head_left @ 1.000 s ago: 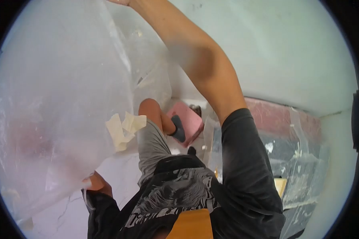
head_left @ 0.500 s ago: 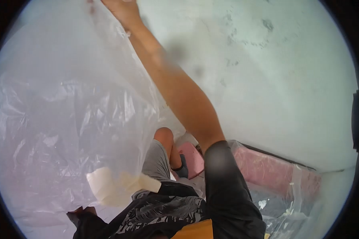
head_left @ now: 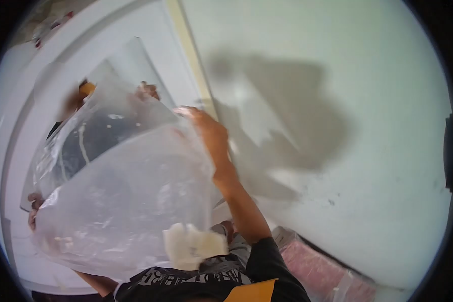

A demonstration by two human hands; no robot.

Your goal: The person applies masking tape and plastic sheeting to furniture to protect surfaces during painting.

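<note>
Plastic sheet [head_left: 131,201]: between both hands, raised and spread, seemingly unfastened
Right hand [head_left: 204,123]: closed on upper edge
Left hand [head_left: 55,245]: well apart, blurred behind plastic, grip unclear
Cream patch [head_left: 191,246]: crumpled, unflattened

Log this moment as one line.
right hand: holds plastic sheet near upper corner | left hand: at sheet's left side, grip unclear | pale pieces: at sheet's lower right | wall: beside right arm

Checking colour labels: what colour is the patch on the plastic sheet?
The patch is pale cream, best seen in the head view.
</note>
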